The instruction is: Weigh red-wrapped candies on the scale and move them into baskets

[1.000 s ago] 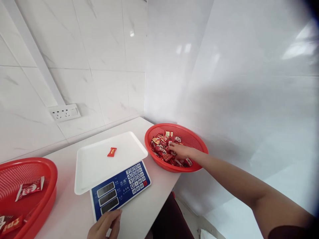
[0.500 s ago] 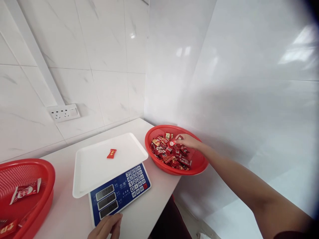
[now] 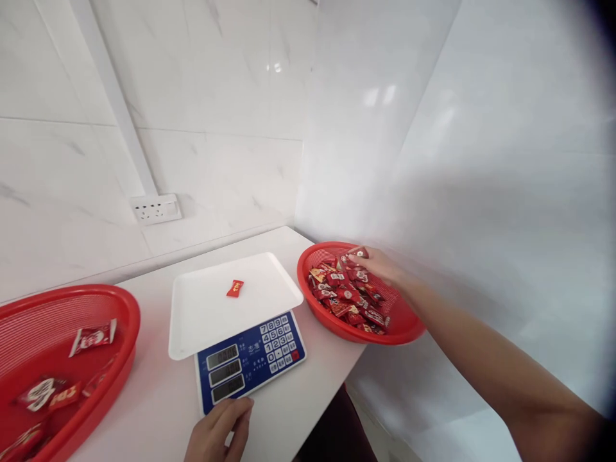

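My right hand reaches into the red basket on the right, which is heaped with several red wrapped candies. Its fingers pinch one red candy at the far rim of the pile. My left hand rests on the counter at the near edge of the blue scale, fingers loosely curled, holding nothing. One red candy lies on the scale's white tray.
A second red basket at the left holds a few wrapped candies. A wall socket sits on the tiled wall behind. The white counter ends just right of the scale, with the right basket hanging over its edge.
My right hand has moved from the near side of the candy pile to its far side and has pinched up a candy. My head has turned a little left.
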The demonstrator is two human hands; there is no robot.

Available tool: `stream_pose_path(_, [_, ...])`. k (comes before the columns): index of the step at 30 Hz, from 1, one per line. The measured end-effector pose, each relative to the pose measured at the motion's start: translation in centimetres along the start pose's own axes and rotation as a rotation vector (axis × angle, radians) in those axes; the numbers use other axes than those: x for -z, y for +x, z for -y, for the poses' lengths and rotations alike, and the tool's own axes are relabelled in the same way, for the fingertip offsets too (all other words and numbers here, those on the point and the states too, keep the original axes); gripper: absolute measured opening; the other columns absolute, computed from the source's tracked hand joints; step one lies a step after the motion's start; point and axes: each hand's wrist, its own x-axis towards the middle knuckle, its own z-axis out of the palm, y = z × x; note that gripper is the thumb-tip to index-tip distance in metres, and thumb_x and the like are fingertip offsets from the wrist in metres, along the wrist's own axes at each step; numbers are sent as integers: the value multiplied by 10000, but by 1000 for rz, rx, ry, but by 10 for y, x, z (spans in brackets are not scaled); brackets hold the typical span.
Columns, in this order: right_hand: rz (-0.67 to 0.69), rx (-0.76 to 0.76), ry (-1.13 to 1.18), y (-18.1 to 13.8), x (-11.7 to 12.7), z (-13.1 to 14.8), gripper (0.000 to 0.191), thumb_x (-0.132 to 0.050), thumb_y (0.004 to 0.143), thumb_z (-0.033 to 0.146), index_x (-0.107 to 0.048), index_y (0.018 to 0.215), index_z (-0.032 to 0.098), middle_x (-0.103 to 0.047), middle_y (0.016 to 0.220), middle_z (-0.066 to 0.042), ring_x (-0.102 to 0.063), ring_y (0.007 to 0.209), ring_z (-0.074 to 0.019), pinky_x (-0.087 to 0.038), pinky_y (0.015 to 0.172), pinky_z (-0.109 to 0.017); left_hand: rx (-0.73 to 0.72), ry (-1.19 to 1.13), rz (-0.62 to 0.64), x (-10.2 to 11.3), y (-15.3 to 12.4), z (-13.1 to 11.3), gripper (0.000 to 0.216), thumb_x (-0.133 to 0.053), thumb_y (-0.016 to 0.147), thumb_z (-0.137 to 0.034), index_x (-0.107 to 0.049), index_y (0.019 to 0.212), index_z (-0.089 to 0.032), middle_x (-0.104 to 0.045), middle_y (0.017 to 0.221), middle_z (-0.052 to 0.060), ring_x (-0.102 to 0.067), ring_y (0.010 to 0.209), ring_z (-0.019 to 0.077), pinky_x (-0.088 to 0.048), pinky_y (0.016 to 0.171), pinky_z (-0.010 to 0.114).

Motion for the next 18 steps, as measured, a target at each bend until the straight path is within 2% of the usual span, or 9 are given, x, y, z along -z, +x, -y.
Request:
stream_pose_path(2, [4,19,41,-3,-13,17,281,-595,793,402,-571,961,178,-653,765,-27,-556,560,-108,-430,488,-212,-11,6,47,4,1,-3,136,-468,872,-224,-601,897,-229,-644,703,0,-595,559,88,-487,522,139])
stream_pose_path(4, [68,54,94,-7,-34,37,275,-585,805,405,-565,970,185,-654,762,-28,-555,546,-107,-428,479,-210,-19,27,94,7,3,-5,147,-465,865,-188,-600,909,-227,-649,714,3,-607,582,92,-490,535,150])
stream_pose_path(7, [277,108,139,-15,-72,65,232,-563,832,362,-563,997,199,-674,837,-35,-602,608,-114,-473,532,-214,-2,59,130,11,4,-8,164,-448,867,-173,-602,907,-217,-655,722,14,-620,613,105,-499,561,174])
stream_pose_path(10, [500,124,176,-21,-108,80,272,-528,863,303,-538,1110,190,-689,898,-51,-642,681,-131,-527,623,-255,30,70,139,12,5,-9,170,-438,874,-181,-601,908,-213,-647,712,13,-613,609,103,-494,551,177])
stream_pose_path(13, [589,202,201,-23,-132,84,358,-510,863,209,-517,1219,179,-679,1049,-81,-656,878,-164,-538,804,-346,51,68,141,12,6,-9,168,-434,881,-194,-599,907,-212,-648,721,18,-615,617,105,-493,549,178])
stream_pose_path(16, [566,371,113,-25,-140,83,438,-526,819,128,-535,1247,224,-569,1285,-54,-537,1158,-191,-421,1001,-421,35,66,133,12,6,-9,162,-437,877,-185,-596,887,-211,-647,715,14,-617,614,105,-496,553,175])
stream_pose_path(18, [609,455,45,-26,-138,81,510,-527,808,119,-492,1298,254,-454,1401,-28,-435,1264,-191,-344,1061,-429,18,66,125,11,6,-9,156,-444,871,-176,-595,888,-211,-646,707,10,-615,605,102,-492,542,167])
